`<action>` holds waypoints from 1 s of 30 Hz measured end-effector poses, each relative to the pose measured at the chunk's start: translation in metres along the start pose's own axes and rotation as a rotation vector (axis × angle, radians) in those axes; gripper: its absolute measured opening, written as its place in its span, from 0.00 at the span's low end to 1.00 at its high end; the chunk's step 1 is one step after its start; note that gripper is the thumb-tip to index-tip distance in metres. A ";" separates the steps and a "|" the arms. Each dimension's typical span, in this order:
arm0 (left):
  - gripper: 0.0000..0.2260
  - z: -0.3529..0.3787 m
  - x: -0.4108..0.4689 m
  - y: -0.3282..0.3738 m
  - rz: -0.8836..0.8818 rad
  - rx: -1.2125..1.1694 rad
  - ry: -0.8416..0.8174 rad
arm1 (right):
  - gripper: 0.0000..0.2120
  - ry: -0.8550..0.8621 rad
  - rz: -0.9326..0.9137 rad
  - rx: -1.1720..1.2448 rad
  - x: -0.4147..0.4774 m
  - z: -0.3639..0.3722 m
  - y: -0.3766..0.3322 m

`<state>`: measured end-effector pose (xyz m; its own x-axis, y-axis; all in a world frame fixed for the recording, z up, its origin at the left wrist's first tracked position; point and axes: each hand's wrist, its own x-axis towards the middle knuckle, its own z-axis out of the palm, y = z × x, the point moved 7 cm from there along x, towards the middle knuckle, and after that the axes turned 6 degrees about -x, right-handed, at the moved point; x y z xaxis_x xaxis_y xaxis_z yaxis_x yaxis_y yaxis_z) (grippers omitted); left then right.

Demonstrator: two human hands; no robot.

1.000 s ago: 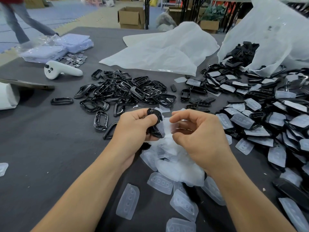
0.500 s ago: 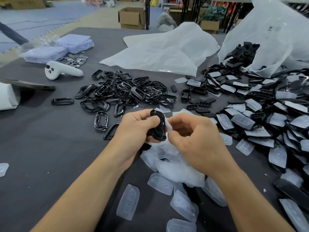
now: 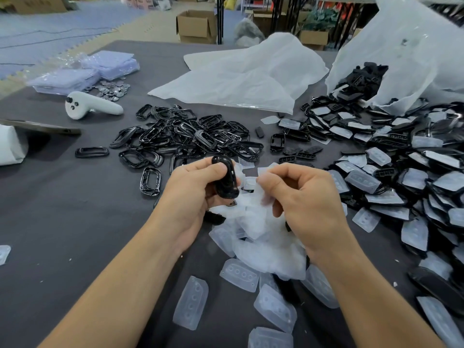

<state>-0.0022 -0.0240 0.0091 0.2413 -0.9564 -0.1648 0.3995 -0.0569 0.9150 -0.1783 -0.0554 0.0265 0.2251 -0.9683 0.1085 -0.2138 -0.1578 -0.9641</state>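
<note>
The left hand [image 3: 190, 194] reaches in from seven o'clock, thumb and curled fingers clamped on a black plastic frame [image 3: 226, 180] held upright over the table's middle. The right hand [image 3: 303, 204], from five o'clock, has its fingers curled, pinching a translucent insert [image 3: 253, 197] at the frame's three o'clock side.

The left grip [image 3: 193, 192] held a black frame [image 3: 227, 180] upright above the grey counter [image 3: 62, 222]. Just beside it, the right grip [image 3: 303, 199] pinched a clear film [image 3: 254, 197] over a heap of clear inserts [image 3: 266, 244].
</note>
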 end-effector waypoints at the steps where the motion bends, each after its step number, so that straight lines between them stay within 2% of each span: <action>1: 0.13 -0.003 0.001 0.001 -0.007 -0.021 0.027 | 0.09 0.009 0.004 -0.008 0.000 -0.001 0.001; 3: 0.09 -0.008 0.003 0.001 -0.018 -0.051 0.064 | 0.08 0.036 0.015 -0.031 0.000 -0.005 0.002; 6: 0.08 -0.012 0.004 0.001 -0.014 -0.054 0.100 | 0.08 0.103 0.012 -0.076 0.000 -0.011 0.003; 10: 0.08 -0.017 0.005 0.002 -0.004 -0.037 0.147 | 0.05 0.239 -0.088 -0.328 -0.004 -0.021 -0.005; 16: 0.09 -0.019 0.006 0.002 0.003 -0.031 0.164 | 0.04 0.180 -0.148 -0.502 -0.005 -0.012 -0.008; 20: 0.10 -0.017 0.005 0.002 0.021 0.018 0.156 | 0.07 0.083 -0.062 -0.256 -0.002 -0.008 -0.001; 23: 0.12 -0.015 0.003 0.004 0.055 0.084 0.142 | 0.15 -0.050 0.028 -0.039 -0.002 0.001 -0.001; 30: 0.18 -0.007 0.000 0.003 0.074 0.171 0.098 | 0.16 -0.087 0.048 0.086 -0.002 0.004 -0.002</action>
<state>0.0051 -0.0221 0.0087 0.3524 -0.9279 -0.1217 0.2232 -0.0430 0.9738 -0.1744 -0.0522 0.0276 0.2987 -0.9534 0.0436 -0.1449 -0.0905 -0.9853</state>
